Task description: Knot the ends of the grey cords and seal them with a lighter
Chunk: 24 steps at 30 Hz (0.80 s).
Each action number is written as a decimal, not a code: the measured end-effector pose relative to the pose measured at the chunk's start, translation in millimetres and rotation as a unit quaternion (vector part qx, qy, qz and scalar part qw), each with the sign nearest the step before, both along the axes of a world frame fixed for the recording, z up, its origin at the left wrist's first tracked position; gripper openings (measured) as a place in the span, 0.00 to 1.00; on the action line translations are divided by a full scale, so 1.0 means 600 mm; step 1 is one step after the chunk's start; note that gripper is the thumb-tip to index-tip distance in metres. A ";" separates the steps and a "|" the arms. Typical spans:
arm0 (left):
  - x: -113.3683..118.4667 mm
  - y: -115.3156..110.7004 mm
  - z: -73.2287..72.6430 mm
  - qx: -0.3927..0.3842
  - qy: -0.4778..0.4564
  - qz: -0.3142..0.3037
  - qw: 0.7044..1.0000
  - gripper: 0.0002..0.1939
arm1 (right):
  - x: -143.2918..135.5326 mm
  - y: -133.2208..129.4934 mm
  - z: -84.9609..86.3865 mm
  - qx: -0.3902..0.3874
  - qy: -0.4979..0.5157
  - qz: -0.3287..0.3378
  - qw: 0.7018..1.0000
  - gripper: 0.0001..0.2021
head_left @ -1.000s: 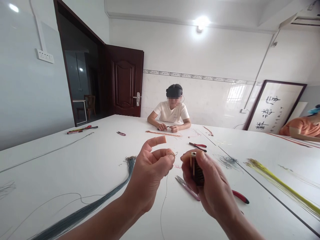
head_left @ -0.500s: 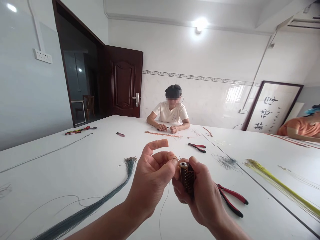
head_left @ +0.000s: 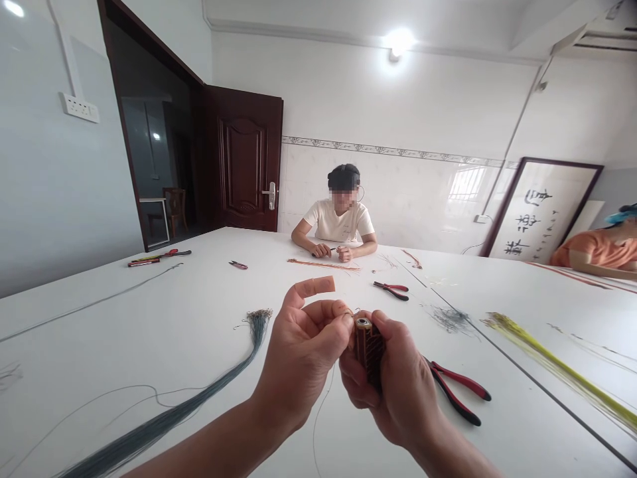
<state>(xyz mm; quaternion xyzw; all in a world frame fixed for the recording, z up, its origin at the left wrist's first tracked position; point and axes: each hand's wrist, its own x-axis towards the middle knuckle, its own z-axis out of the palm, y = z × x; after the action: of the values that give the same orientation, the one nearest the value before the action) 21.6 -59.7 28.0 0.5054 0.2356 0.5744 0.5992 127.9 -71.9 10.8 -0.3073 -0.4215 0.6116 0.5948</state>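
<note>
My left hand [head_left: 303, 352] is closed in a pinch, its index finger stretched out above. Between thumb and fingertip sits a thin line with a small curved hook [head_left: 356, 311] at its tip; the line [head_left: 315, 425] hangs down towards the table. My right hand [head_left: 398, 372] is wrapped round a dark, gold-patterned lighter [head_left: 369, 355], held upright with its top close beside the left fingertips. No flame shows. Behind the right wrist lie red-and-black pliers [head_left: 460, 388], their jaws hidden by the hand. Left of my arm runs a bundle of grey-green lines [head_left: 209, 392] with hooks at its far end.
More red-and-black pliers [head_left: 393, 290] lie ahead on the white table [head_left: 199, 318]. A yellow bundle [head_left: 562, 368] and a grey tangle [head_left: 450, 320] are at right. Small snips [head_left: 238, 265] and several tools [head_left: 159, 259] lie at left. A person [head_left: 338, 219] sits opposite, another [head_left: 597, 245] far right.
The lighter has turned a little and come slightly left, nearer my left fingertips. Less of the hook shows now. My left hand keeps its pinch.
</note>
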 end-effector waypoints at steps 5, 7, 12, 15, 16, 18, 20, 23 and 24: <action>0.003 0.001 -0.002 0.000 -0.005 0.003 1.000 0.17 | 0.001 0.002 -0.001 -0.006 -0.003 -0.008 1.000 0.19; 0.004 0.002 -0.002 0.000 -0.009 0.005 1.000 0.16 | 0.001 0.002 -0.002 -0.004 -0.002 -0.008 1.000 0.19; 0.006 0.003 -0.005 0.004 -0.020 0.010 1.000 0.16 | 0.000 0.003 -0.004 -0.004 -0.001 -0.004 1.000 0.19; 0.006 0.003 -0.007 0.012 -0.024 0.006 1.000 0.16 | -0.001 0.004 -0.004 -0.004 -0.001 -0.006 1.000 0.19; 0.006 0.003 -0.008 0.012 -0.025 0.005 1.000 0.16 | -0.001 0.004 -0.004 -0.002 0.000 -0.006 1.000 0.19; 0.006 0.003 -0.008 0.012 -0.027 0.006 1.000 0.16 | -0.001 0.004 -0.003 0.000 0.000 -0.006 1.000 0.19; 0.006 0.003 -0.009 0.015 -0.030 0.009 0.999 0.16 | -0.001 0.004 -0.004 0.004 -0.004 -0.005 1.000 0.19; 0.006 0.004 -0.009 0.024 -0.028 0.015 0.999 0.15 | 0.001 0.003 -0.004 0.012 -0.010 -0.007 1.000 0.18; 0.006 0.004 -0.009 0.028 -0.027 0.017 0.999 0.15 | 0.002 0.002 -0.004 0.015 -0.012 -0.005 1.000 0.17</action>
<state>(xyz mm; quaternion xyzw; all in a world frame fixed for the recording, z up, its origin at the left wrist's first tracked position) 25.0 -57.5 22.6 0.5021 0.2116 0.6041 0.5815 129.1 -70.4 8.5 -0.3080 -0.4361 0.5987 0.5971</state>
